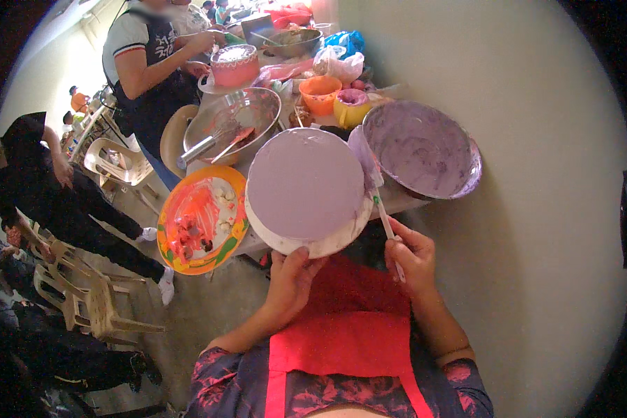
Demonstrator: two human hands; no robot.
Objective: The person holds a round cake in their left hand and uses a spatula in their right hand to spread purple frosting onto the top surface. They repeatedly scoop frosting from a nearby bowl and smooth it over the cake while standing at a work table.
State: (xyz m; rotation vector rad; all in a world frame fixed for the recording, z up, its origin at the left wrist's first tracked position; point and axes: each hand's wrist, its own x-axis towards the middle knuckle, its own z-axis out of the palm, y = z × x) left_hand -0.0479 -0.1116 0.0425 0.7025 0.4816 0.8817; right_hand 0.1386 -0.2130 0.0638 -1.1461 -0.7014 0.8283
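The person's left hand is curled at the near edge of a round, white, frosting-smeared board, its thumb against the rim. On that board sits a round, smooth, pale-purple frosted cake, in front of the red apron; what supports the board from below is hidden. The right hand is closed around the slim white handle of a purple-smeared spatula, whose coated head is at the cake's right side. Just beyond it, to the right, is a wide, round bowl coated with purple frosting. Left of the cake are an orange-rimmed oval plate with red and white smears and a large round mixing bowl holding 1 metal whisk.
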